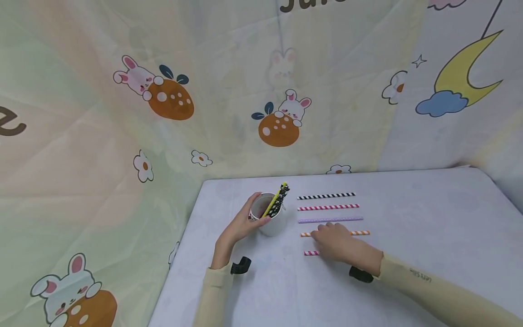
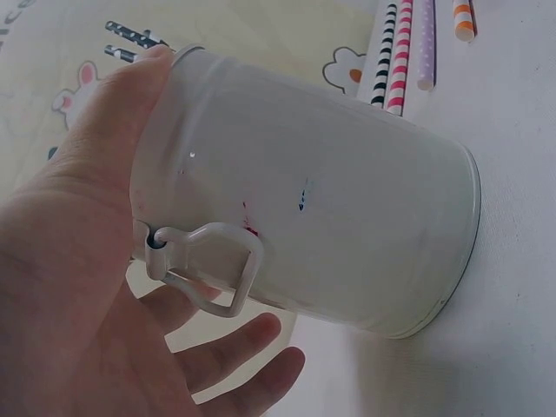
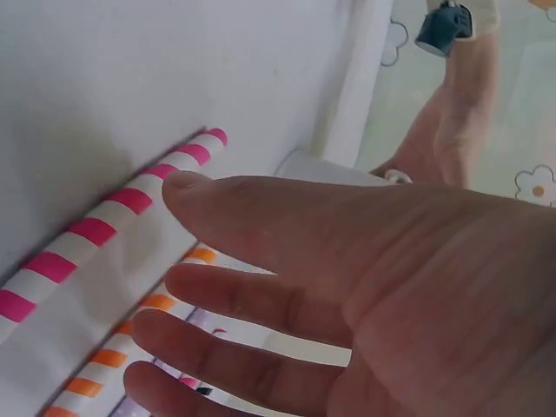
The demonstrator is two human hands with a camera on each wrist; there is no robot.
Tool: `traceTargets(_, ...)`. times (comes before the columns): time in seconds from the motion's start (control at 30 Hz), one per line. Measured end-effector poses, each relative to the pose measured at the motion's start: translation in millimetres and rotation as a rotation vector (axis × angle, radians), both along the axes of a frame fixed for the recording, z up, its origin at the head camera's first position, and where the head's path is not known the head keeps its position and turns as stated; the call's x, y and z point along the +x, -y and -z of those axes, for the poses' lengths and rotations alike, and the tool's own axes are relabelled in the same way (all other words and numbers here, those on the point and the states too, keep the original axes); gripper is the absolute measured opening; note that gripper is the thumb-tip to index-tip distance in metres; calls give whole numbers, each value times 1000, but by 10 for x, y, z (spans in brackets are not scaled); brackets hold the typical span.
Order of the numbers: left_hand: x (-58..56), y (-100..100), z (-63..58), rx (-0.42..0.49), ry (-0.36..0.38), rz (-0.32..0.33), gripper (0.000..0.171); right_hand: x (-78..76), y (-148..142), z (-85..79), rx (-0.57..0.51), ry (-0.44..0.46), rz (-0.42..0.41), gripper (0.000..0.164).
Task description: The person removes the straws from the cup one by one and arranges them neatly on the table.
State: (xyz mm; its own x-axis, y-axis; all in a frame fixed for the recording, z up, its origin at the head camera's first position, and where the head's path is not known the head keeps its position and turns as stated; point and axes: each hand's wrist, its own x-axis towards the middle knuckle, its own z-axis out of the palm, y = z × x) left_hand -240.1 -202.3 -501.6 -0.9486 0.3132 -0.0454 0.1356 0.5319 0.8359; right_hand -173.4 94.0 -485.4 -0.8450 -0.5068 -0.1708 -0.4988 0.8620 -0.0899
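Observation:
My left hand (image 1: 239,225) holds a small white metal bucket (image 2: 321,191) at its rim, thumb on one side and fingers round the other; a wire-loop handle bracket shows on its wall. Inside lean several patterned straws (image 1: 279,200), black-and-white with one yellow. My right hand (image 1: 339,244) hovers over the nearer straws with fingers spread and nothing gripped. Its thumb tip overlaps a pink-and-white striped straw (image 3: 94,231) in the right wrist view. The other fingers reach over an orange-and-white striped straw (image 1: 361,233), whose middle is hidden by the hand in the head view.
Beyond the orange straw lie a purple dotted straw (image 1: 331,220), a red-and-white striped one (image 1: 328,207) and a black-and-white striped one (image 1: 327,196), roughly parallel. They rest on a white-covered table (image 1: 429,213). A printed cloth (image 1: 229,113) with rabbits hangs behind.

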Motion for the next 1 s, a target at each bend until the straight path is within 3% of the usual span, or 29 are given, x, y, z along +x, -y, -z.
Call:
traceTargets(0.23, 0, 6, -1, -1, -7, 9, 92, -165, -48, -163, -98, 65, 30, 38)
traceTargets(0.43, -5, 11, 5, -6, -22, 12, 90, -423, -100, -191, -399, 158, 52, 46)
traceTargets(0.67, -5, 18, 25, -16, -14, 12, 91, -747, -112, -23, -663, 341, 143, 53)
traceTargets(0.83, -5, 21, 23, -16, -17, 7, 90, -935, -48, 82, -818, 334, 205, 55)
traceTargets(1.0, -18, 21, 26, -20, -13, 5, 89, -1046, 50, 87, -931, 311, 230, 50)
